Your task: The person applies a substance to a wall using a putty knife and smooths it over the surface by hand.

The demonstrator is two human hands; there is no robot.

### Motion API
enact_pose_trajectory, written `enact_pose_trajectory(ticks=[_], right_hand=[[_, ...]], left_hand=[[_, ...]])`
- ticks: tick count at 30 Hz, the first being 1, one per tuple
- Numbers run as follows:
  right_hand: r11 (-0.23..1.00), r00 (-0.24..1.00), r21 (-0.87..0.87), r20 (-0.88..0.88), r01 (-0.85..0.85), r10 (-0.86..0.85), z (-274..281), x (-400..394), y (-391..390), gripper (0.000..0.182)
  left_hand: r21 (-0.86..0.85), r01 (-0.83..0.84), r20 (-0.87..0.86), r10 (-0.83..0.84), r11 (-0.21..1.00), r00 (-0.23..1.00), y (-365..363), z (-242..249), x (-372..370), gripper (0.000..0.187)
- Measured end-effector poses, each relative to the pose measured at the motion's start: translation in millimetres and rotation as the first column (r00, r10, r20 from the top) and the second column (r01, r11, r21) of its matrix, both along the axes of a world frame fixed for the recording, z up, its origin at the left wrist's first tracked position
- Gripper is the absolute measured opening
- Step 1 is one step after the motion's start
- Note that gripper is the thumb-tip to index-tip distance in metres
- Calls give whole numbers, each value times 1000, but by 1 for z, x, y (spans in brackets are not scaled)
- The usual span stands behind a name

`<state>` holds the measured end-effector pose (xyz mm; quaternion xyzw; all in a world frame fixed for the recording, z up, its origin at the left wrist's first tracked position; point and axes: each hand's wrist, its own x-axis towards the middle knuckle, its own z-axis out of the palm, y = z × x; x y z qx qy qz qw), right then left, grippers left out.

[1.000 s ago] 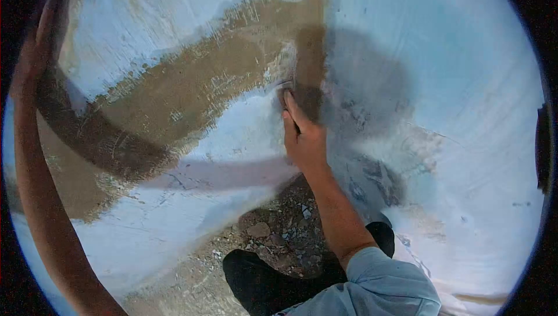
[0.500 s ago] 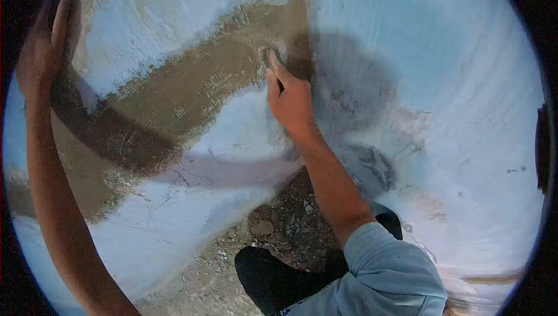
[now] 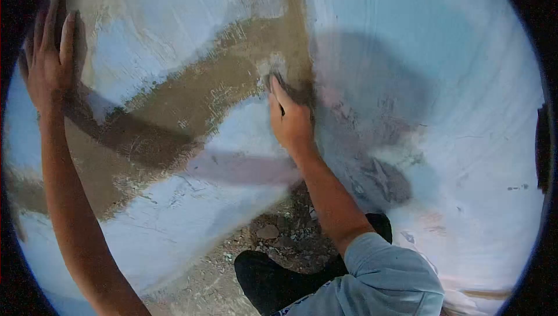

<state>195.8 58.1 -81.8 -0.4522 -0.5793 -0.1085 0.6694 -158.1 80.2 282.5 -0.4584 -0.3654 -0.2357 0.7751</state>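
Observation:
My left hand (image 3: pixel 51 75) rests on the wall at the upper left, palm toward the surface and fingers spread. My right hand (image 3: pixel 292 121) is closed near the middle of the wall. Thumb and fingers press together around a small, thin, dark thing (image 3: pixel 275 76) at the fingertips, mostly hidden, whose kind I cannot make out. It meets the wall just below a pale scraped patch (image 3: pixel 276 60). Around it runs a brown bare band (image 3: pixel 197 92) of the wall (image 3: pixel 244 121), slanting down to the left between white-painted areas.
A brown vertical strip (image 3: pixel 297 20) marks the corner where another white wall face (image 3: pixel 465 83) begins. Rubble and dirt (image 3: pixel 273 229) cover the ground at the wall's foot. My dark shoe (image 3: pixel 258 272) stands there. Shadows of my head and arms fall across the wall.
My right hand has slid a little down the wall, below the pale patch. The view has shifted slightly, showing more of my left hand, which stays on the wall.

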Motion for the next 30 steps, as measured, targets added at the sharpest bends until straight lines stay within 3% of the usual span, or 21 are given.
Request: enact_pose_trajectory(ticks=[2,3,4,5,6,7,8,9,10,12,13,16,20,22,25,27,28,30], right_hand=[[997,1000,73,17,24,-26,-5,0,5,42],[1000,999,-7,-38,-15,15,1,-1,3,41],[994,994,-93,-96,-60,51,8,-1,-3,41],[938,974,-309,-205,-160,99,35,2,-15,39],[927,974,-337,-204,-164,98,39,4,-16,39],[917,975,-362,-201,-167,98,43,6,-16,38],[908,975,-384,-198,-170,99,45,6,-16,38],[976,979,-153,-157,-154,130,22,5,-9,39],[974,984,-177,-130,-140,118,9,3,-10,39],[985,992,-136,-83,-102,91,5,2,-8,39],[994,995,-74,-66,-78,73,14,2,-8,39],[956,967,-227,-217,-185,135,53,5,-7,38],[991,993,-97,-81,-88,80,-12,-2,-10,45],[932,997,-355,-48,-75,62,-36,-8,-27,46],[965,994,-252,-106,-67,41,-19,-9,-14,45],[967,986,-241,-160,-83,45,6,-4,-3,44],[959,980,-263,-194,-105,54,15,-2,-2,44],[959,978,-256,-198,-121,70,10,-5,-15,42]], left_hand=[[-23,325,-66,-326,945,943,3,4,0,59],[-20,359,-69,-360,933,930,2,3,5,59],[27,43,55,-45,999,997,-8,-1,16,59],[33,-331,137,323,943,936,-19,-5,27,59],[-5,-622,148,616,783,774,-30,-10,38,59],[-17,-604,148,599,797,787,-28,-8,35,59],[0,-438,116,435,899,893,-24,-5,31,59],[2,-256,65,256,967,965,-20,-3,27,59],[0,107,-23,-107,994,994,-7,-3,22,59],[-25,456,-98,-456,890,885,2,0,14,60],[-27,456,-92,-457,889,885,3,0,13,60],[-33,468,-91,-469,883,879,2,-2,16,60],[-29,462,-79,-462,887,883,3,0,13,61],[-3,472,-97,-470,882,877,3,0,15,61],[-2,438,-98,-436,899,894,10,4,5,62],[22,46,-7,-45,999,999,9,1,0,63],[31,-331,87,327,943,941,-6,-3,12,63],[5,-668,187,655,744,732,-17,-7,26,63]])
